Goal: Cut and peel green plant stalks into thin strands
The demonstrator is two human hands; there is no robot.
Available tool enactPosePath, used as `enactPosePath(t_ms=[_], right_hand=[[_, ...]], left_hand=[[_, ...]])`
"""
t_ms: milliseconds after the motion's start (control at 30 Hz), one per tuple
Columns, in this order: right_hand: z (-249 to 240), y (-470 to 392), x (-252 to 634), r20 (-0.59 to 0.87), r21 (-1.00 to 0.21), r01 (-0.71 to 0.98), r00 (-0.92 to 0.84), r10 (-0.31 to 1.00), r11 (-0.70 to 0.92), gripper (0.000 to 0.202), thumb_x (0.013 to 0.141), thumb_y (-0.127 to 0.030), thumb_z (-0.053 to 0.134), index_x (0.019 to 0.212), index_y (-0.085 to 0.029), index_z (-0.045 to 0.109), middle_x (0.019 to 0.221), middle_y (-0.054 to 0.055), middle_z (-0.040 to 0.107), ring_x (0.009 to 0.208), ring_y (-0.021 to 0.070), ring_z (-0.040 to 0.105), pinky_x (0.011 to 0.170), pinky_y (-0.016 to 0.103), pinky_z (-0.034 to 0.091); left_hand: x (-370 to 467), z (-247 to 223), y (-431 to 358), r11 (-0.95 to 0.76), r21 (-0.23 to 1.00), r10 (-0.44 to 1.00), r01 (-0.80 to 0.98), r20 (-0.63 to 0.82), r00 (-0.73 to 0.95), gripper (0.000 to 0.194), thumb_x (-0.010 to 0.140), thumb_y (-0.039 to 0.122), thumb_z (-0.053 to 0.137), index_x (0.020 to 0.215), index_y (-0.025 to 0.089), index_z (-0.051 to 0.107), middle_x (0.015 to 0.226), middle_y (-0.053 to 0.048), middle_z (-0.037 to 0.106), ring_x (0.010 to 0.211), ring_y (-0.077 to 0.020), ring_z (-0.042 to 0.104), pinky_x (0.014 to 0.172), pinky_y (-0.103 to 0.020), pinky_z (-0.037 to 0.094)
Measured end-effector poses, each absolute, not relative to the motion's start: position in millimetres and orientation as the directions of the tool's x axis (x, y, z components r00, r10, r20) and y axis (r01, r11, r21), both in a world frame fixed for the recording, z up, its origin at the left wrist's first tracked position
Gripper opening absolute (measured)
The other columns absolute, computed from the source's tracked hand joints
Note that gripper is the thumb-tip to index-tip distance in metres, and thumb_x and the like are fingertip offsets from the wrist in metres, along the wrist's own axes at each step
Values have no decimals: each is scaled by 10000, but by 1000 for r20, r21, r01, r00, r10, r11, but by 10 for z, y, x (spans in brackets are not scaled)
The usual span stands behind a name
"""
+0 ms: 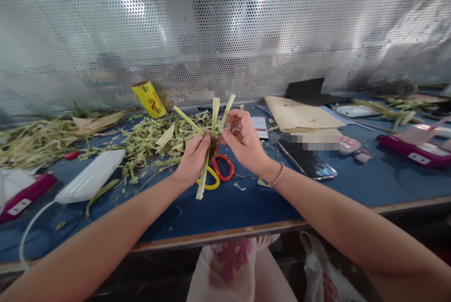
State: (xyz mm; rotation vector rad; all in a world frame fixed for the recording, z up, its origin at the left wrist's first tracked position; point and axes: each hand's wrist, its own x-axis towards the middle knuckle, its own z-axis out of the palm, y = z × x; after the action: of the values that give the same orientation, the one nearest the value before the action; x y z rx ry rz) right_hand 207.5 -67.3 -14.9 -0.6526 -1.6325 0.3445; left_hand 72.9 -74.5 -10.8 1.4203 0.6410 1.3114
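Several pale green leaf strips (215,116) fan upward from between my hands, with one end hanging down below. My left hand (196,151) pinches them where they cross. At the right side of the bundle, my right hand (243,140) has its thumb and fingers bent close to the rightmost strip; whether they grip it is hard to tell. Scissors (225,167) with one red and one yellow handle loop lie on the blue table just below and behind the strips. Their blades are hidden.
Leaf scraps (155,140) are heaped behind and left of my hands. A yellow packet (150,100) leans behind them. A white device (90,176) lies left, a phone (306,158) right. A perforated metal screen (225,34) borders the table's (239,208) back.
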Motion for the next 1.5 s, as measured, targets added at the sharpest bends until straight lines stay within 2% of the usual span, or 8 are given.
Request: enactPosePath(t_ms=[233,400,567,767,867,1133,1367,1500], right_hand=[[-80,-715,2081,825,-508,283,-113,554,814,130,822,-271,524,922,-242,601,969,54,430,885,159,477,708,321,502],[-64,-700,2082,856,-465,294,-91,508,835,129,832,-243,517,766,-215,624,895,49,470,968,168,473,828,365,481],[-95,-662,2084,830,-531,215,-64,555,819,133,835,-251,509,799,-189,621,925,66,465,931,156,496,682,288,508],[-84,-683,2077,853,-503,162,-62,518,849,142,853,-209,463,762,-195,571,815,36,533,855,140,531,745,317,491],[-68,-704,2074,829,-541,133,-79,553,830,115,852,-198,456,779,-197,544,788,16,546,742,112,551,692,287,493],[-51,-755,2042,742,-671,-38,-18,671,741,76,803,-212,533,853,-225,477,762,-22,569,641,89,587,647,263,523],[-58,-807,2032,774,-633,-26,-40,632,774,124,815,-244,524,928,-231,474,875,6,599,786,103,613,717,264,536],[-45,-830,2074,842,-524,43,-120,525,851,124,836,-226,478,951,-215,521,924,44,589,853,125,601,744,290,532]], left_hand=[[701,-158,-693,-303,919,880,-251,371,296,194,763,360,578,734,173,534,536,34,472,485,-75,435,468,-219,329],[703,-146,-693,-334,905,879,-265,401,259,203,766,377,576,773,177,541,564,29,504,485,-80,459,471,-228,349],[694,-127,-696,-397,869,863,-294,463,202,164,783,358,560,818,206,508,619,37,529,491,-79,493,467,-224,378],[693,-143,-674,-377,864,884,-332,443,148,191,789,375,551,778,210,456,645,48,530,490,-66,500,462,-208,399],[692,-129,-683,-350,866,897,-358,420,140,199,779,377,564,764,206,463,668,46,538,496,-65,501,473,-213,414],[626,-148,-699,-418,824,792,-384,537,290,189,756,374,589,785,209,501,679,21,559,552,-97,514,538,-254,417],[621,-191,-710,-500,792,749,-351,599,284,257,703,436,620,766,192,565,739,-7,517,665,-129,512,604,-274,433],[610,-204,-672,-516,815,796,-263,569,204,236,763,435,556,732,202,576,701,-3,496,627,-117,476,590,-260,408]])
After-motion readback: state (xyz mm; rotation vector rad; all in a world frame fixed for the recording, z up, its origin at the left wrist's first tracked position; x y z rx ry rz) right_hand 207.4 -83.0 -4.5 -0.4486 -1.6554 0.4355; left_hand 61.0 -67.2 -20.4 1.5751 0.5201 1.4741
